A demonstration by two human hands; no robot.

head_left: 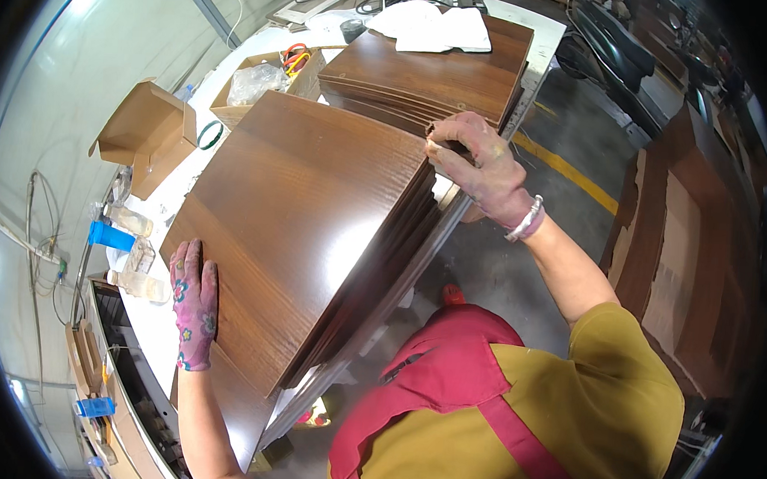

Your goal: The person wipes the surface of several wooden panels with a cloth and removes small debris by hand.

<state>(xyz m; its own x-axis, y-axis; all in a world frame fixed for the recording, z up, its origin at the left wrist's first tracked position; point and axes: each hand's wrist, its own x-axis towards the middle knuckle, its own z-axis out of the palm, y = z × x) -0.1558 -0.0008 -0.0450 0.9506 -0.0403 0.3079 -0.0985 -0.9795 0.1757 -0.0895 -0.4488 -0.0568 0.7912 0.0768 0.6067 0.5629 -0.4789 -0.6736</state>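
A stack of dark brown wood-grain boards lies in front of me, its top panel glossy with reflected light. My left hand, in a pink flowered glove, rests flat along the left edge of the top panel with its fingers stretched out. My right hand, in a stained pink glove, is at the far right corner of that panel. Its thumb and fingers are pinched together; what is between them, if anything, is too small to make out. Behind this stack stands a second pile of brown boards.
On the white table a white cloth covers part of the rear pile. At the left are an open cardboard box, a box with plastic and orange-handled tools, a blue cup and bottles. Brown panels stand at the right.
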